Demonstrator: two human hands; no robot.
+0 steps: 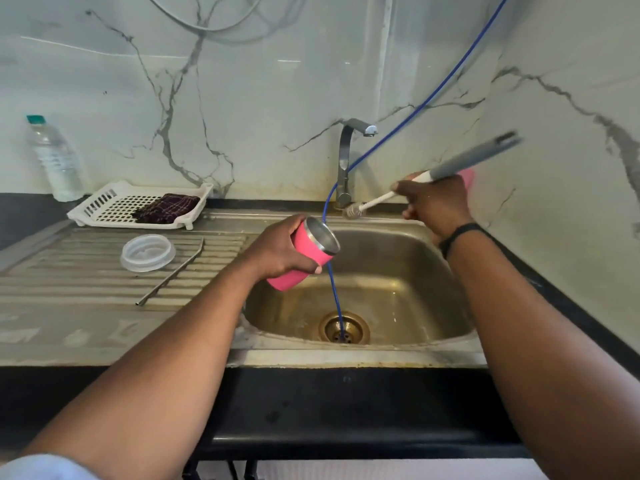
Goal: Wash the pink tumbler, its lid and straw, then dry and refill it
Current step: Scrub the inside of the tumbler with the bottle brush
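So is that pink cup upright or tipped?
Tipped: the left hand holds the pink tumbler slanted over the sink, mouth toward the brush.

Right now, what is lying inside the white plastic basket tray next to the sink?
In the white basket tray lies one folded dark checked cloth, at its right end. Whether anything is under the cloth cannot be seen, because the cloth covers that part.

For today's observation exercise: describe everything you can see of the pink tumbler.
The pink tumbler is a short cup with a matte pink outside and a bare steel rim and lining. It has no lid or straw. The left hand grips it round the body, tilted, mouth facing up and right, above the sink basin's left edge. A blue hose passes behind it.
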